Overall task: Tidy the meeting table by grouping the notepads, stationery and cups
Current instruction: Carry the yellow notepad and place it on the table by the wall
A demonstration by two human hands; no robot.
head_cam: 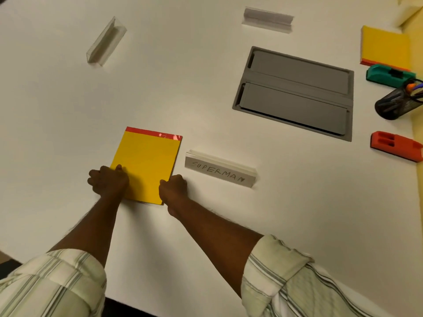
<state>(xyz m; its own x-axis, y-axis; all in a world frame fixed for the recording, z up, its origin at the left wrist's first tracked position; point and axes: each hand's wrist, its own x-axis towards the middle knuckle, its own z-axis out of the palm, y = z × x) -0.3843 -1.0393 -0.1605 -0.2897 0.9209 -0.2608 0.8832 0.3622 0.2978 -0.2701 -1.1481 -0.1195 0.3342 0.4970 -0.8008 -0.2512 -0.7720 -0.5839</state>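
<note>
A yellow notepad (147, 161) with a red top strip lies flat on the white table (194, 92). My left hand (107, 180) grips its near left edge, thumb on top. My right hand (174, 187) grips the near right corner, fingers curled at the edge. A second yellow notepad (385, 45) lies at the far right. Beside that one are a teal stapler (389, 75), a black mesh pen cup (396, 100) with pens, and an orange stapler (396, 146).
A white name card reading SUPERMAN (219, 171) stands just right of the held notepad. Two clear name holders stand farther off, one (106, 42) at the left and one (267, 19) at the back. A grey cable hatch (295, 92) is set into the table.
</note>
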